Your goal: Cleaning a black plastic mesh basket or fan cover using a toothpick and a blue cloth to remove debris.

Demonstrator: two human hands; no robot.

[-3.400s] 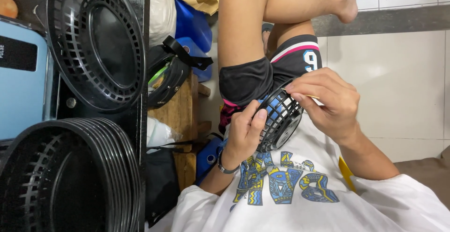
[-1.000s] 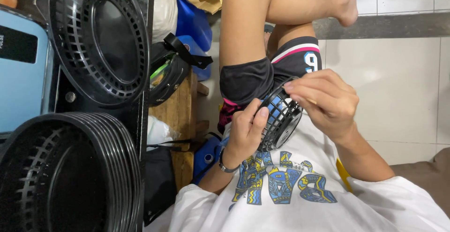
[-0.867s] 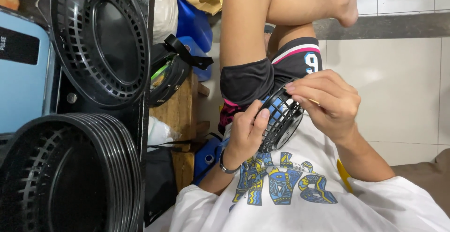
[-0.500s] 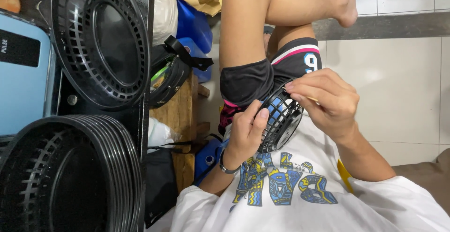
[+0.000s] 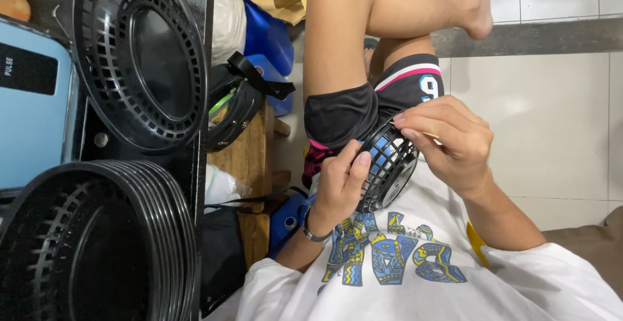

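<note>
I hold a small round black fan grille (image 5: 388,165), with blue blades showing through its slats, over my lap and white printed shirt (image 5: 402,275). My left hand (image 5: 341,185), a dark band on its wrist, grips the grille's left rim with the thumb on the slats. Fingers of my right hand (image 5: 448,142) curl over the grille's upper right edge and pinch a thin pale stick (image 5: 433,138). My bare legs in black shorts (image 5: 363,110) lie bent just beyond the grille.
Left of me are a stack of black slotted plastic baskets (image 5: 97,243), a single black basket (image 5: 139,55) and a light blue appliance (image 5: 32,100). A wooden stool (image 5: 250,165), blue containers (image 5: 269,35) and black straps (image 5: 253,81) stand between. White floor tiles (image 5: 551,113) lie at right.
Both hands stay on the grille, with only slight finger shifts. The view has drifted a little.
</note>
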